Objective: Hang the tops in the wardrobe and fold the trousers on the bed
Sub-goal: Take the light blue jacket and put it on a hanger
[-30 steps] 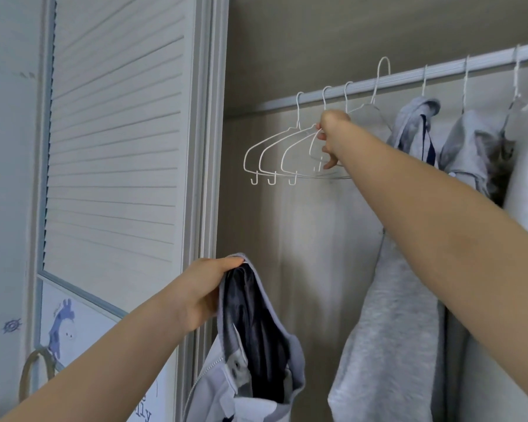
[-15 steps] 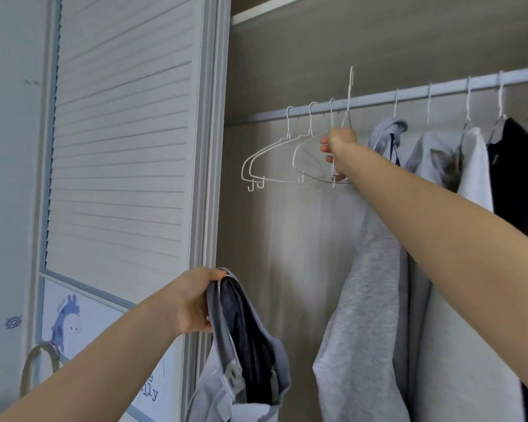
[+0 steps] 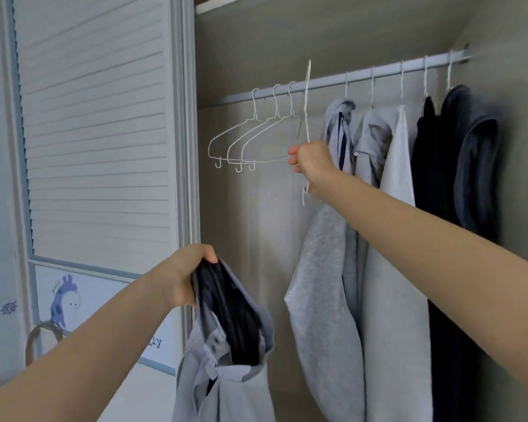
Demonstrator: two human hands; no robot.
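My right hand [image 3: 313, 159] grips the wire hanger [image 3: 307, 117], long axis vertical, hook above the rail [image 3: 363, 75]. My left hand [image 3: 186, 277] holds the grey top [image 3: 226, 370] by its collar, below and left.

Both arms raised, left hand [image 3: 187, 277] and right hand [image 3: 313, 158] gripping.

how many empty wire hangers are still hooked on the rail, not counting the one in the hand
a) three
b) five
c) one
a: three bare wire hangers hang on the rail, while the right hand holds a fourth hanger with its hook above the rail.
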